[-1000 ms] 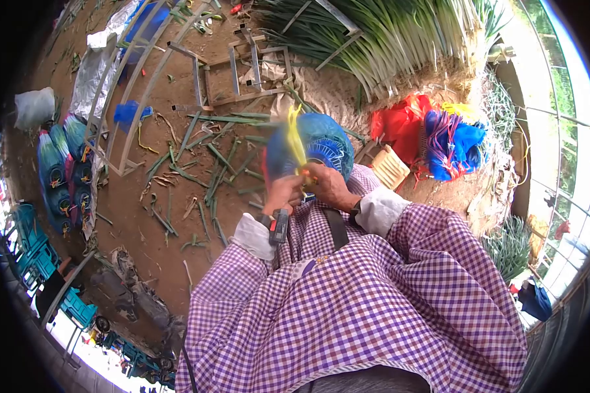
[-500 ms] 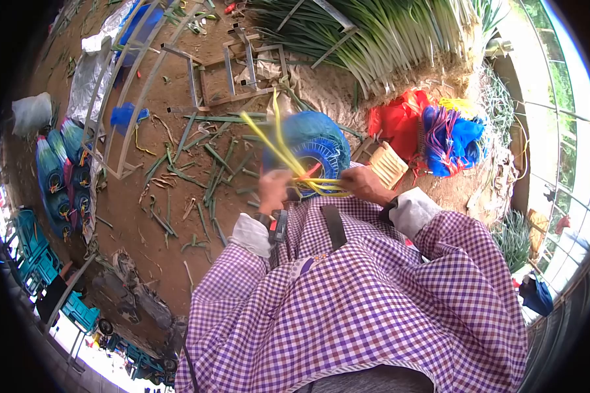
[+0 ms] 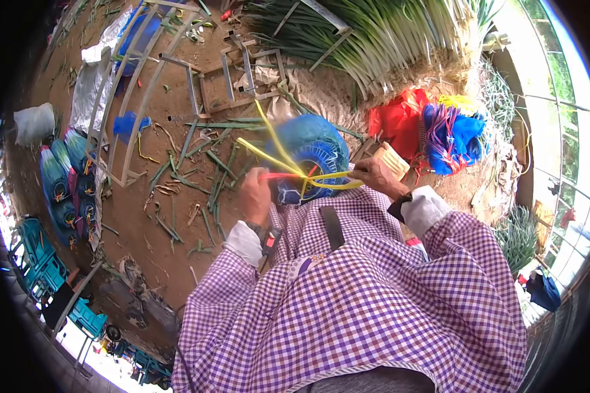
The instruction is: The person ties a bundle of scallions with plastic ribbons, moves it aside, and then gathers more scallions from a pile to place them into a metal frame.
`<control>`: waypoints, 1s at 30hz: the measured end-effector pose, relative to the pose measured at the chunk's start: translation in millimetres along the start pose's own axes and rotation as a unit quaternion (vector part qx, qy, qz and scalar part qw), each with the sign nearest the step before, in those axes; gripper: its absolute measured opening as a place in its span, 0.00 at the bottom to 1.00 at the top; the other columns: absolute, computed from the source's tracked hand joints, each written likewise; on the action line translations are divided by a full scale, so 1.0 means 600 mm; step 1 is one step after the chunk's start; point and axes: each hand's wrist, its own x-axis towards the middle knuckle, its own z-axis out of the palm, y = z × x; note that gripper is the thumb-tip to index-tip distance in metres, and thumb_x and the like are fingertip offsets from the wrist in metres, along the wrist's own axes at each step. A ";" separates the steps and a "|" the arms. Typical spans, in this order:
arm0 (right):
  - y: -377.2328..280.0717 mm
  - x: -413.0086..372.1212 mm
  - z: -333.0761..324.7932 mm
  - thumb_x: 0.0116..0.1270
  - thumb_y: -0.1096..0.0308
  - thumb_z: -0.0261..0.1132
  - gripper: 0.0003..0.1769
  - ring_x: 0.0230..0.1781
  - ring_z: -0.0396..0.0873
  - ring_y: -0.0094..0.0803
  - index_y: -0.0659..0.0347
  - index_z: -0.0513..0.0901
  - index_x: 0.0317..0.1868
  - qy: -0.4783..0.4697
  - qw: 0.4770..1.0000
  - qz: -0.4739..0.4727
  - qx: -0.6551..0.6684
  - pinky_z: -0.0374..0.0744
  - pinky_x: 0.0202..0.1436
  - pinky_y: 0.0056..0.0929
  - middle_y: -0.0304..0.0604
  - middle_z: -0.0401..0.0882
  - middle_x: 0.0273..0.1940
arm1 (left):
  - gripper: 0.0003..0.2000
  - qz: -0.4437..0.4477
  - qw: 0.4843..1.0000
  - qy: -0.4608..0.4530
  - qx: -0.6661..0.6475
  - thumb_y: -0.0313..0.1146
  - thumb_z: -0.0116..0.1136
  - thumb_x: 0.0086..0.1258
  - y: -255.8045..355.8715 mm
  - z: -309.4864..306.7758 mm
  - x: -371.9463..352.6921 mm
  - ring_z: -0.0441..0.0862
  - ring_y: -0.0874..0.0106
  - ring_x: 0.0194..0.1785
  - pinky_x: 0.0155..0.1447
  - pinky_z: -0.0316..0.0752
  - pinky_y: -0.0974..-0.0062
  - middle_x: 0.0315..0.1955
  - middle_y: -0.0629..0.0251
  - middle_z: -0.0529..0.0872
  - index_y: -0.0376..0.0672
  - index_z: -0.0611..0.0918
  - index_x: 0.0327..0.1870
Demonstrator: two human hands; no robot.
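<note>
The left hand (image 3: pixel 255 193) and right hand (image 3: pixel 373 175), fingers clenched on the yellow strap (image 3: pixel 331 184), draw it taut leftward and rightward across the blue net bundle (image 3: pixel 311 147) standing near the person's front, apparently cinching it.

The gap between the left hand (image 3: pixel 254 195) and the right hand (image 3: pixel 373 175) was filled by the blue netted bundle (image 3: pixel 311 147) and the taut straps (image 3: pixel 278 157), leaving little room there. Left of the left hand the dirt floor (image 3: pixel 137 223) lay open, strewn only with flat green leaves (image 3: pixel 210 183). A slatted crate (image 3: pixel 393 157) stood just beside the right hand, with red and blue bags (image 3: pixel 439 128) behind it. Ahead, a metal frame (image 3: pixel 233 78) and heaped green onions (image 3: pixel 387 33) closed the way.
</note>
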 end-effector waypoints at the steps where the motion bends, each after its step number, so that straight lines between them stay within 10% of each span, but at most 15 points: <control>1: -0.015 -0.011 -0.001 0.65 0.61 0.67 0.14 0.36 0.86 0.45 0.65 0.88 0.41 -0.002 1.000 -0.014 0.013 0.80 0.40 0.39 0.53 0.87 0.35 | 0.15 -0.032 0.991 -0.009 -0.127 0.42 0.51 0.79 0.017 -0.001 0.003 0.86 0.65 0.40 0.47 0.78 0.66 0.35 0.58 0.87 0.38 0.82 0.43; 6: -0.089 -0.059 0.002 0.66 0.61 0.66 0.14 0.33 0.84 0.44 0.64 0.88 0.41 -0.070 0.996 -0.045 0.015 0.79 0.40 0.40 0.52 0.86 0.33 | 0.20 -0.185 0.747 -0.096 -0.632 0.45 0.41 0.85 0.114 0.007 -0.006 0.80 0.72 0.33 0.49 0.75 0.69 0.26 0.68 0.80 0.36 0.78 0.41; 7: -0.106 -0.071 0.001 0.66 0.61 0.66 0.14 0.33 0.84 0.44 0.64 0.88 0.41 -0.068 0.996 -0.059 0.011 0.79 0.40 0.40 0.52 0.86 0.33 | 0.18 -0.225 0.711 -0.125 -0.655 0.44 0.43 0.85 0.117 0.010 -0.009 0.65 0.79 0.21 0.36 0.69 0.76 0.17 0.75 0.67 0.40 0.76 0.36; 11: -0.151 -0.111 0.007 0.66 0.62 0.66 0.12 0.31 0.84 0.45 0.62 0.88 0.40 -0.056 0.994 -0.084 0.040 0.79 0.37 0.40 0.53 0.85 0.31 | 0.17 -0.237 0.731 -0.140 -0.625 0.40 0.42 0.85 0.146 -0.030 -0.047 0.51 0.83 0.16 0.23 0.51 0.79 0.14 0.78 0.57 0.42 0.73 0.32; 21: -0.191 -0.160 -0.043 0.64 0.66 0.68 0.09 0.27 0.83 0.42 0.64 0.87 0.39 -0.044 0.989 -0.094 0.101 0.79 0.34 0.38 0.52 0.83 0.28 | 0.15 -0.223 0.713 -0.159 -0.646 0.33 0.43 0.82 0.203 -0.112 -0.089 0.53 0.82 0.16 0.24 0.53 0.79 0.15 0.77 0.60 0.44 0.70 0.28; 30: 0.146 0.012 0.025 0.64 0.61 0.68 0.13 0.34 0.85 0.49 0.63 0.88 0.38 0.137 0.988 0.017 -0.073 0.80 0.40 0.42 0.55 0.85 0.31 | 0.18 -0.399 0.703 0.041 -0.588 0.46 0.43 0.84 -0.076 0.041 0.066 0.51 0.82 0.15 0.22 0.57 0.74 0.13 0.78 0.56 0.45 0.71 0.32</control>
